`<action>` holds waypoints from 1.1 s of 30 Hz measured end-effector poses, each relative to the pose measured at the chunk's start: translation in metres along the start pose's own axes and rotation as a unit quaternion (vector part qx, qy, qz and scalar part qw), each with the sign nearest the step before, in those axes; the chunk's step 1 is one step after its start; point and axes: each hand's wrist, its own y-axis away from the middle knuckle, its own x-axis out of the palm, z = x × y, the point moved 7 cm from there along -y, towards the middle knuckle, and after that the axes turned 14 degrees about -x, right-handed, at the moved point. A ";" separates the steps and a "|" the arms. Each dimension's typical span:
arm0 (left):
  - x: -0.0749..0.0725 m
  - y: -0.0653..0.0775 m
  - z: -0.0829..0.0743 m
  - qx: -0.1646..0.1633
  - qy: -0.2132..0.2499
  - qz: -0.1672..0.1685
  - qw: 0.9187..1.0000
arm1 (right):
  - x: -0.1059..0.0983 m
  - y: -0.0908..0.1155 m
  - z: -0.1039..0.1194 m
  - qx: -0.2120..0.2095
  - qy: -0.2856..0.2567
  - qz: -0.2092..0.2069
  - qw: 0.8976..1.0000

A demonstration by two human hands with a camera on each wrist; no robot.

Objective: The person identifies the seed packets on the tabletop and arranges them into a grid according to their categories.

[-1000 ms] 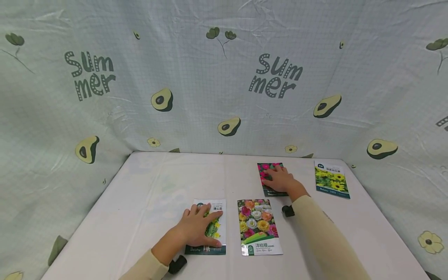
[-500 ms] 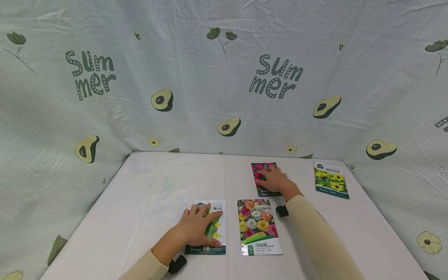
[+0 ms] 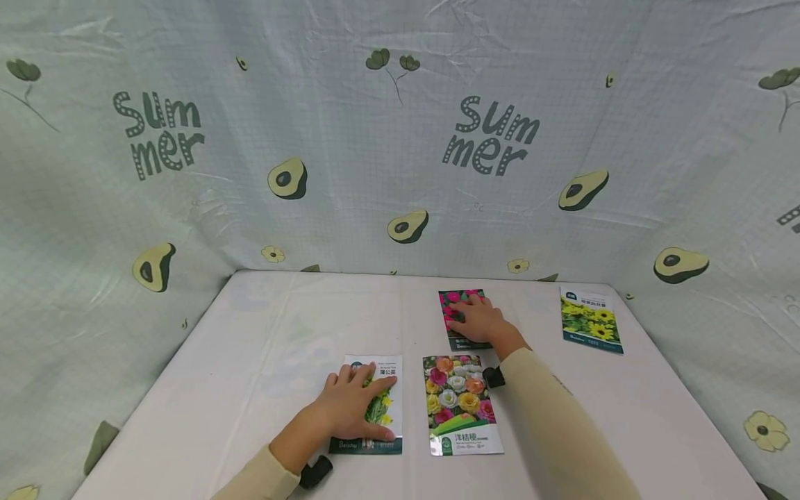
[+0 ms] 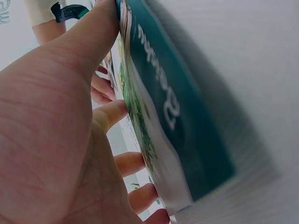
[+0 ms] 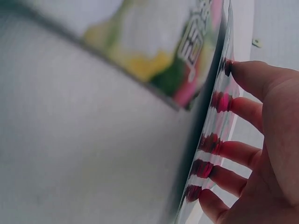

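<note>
In the head view, my left hand lies with fingers spread on a white seed packet with yellow flowers and a dark green band. The left wrist view shows its fingertips touching the face of that packet. Farther back, my right hand presses its fingertips on a seed packet with bright pink flowers, covering much of its front. Those fingertips meet the shiny face of the pink packet in the right wrist view. A third seed packet, with multicoloured blooms, lies between the hands, nearer the front.
Another seed packet with yellow daisy-like flowers lies near the right edge of the white table. Behind the table hangs a pale curtain printed with avocados and lettering. Each wrist carries a small black device.
My right hand has slid the pink-flower packet leftward across the table, to just behind the multicoloured packet. The left hand and the other packets stay in place.
</note>
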 end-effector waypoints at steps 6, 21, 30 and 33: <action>0.000 0.000 0.001 -0.001 -0.002 0.001 1.000 | 0.003 -0.004 0.004 0.001 0.010 0.002 1.000; -0.004 0.003 -0.001 -0.009 0.000 0.001 1.000 | 0.008 -0.011 0.012 -0.002 0.017 -0.005 1.000; -0.003 0.003 -0.001 -0.007 -0.002 0.000 1.000 | 0.008 -0.013 0.016 0.005 0.015 -0.008 1.000; -0.003 0.003 -0.001 -0.008 -0.003 0.001 1.000 | 0.009 -0.014 0.017 0.003 0.016 -0.007 1.000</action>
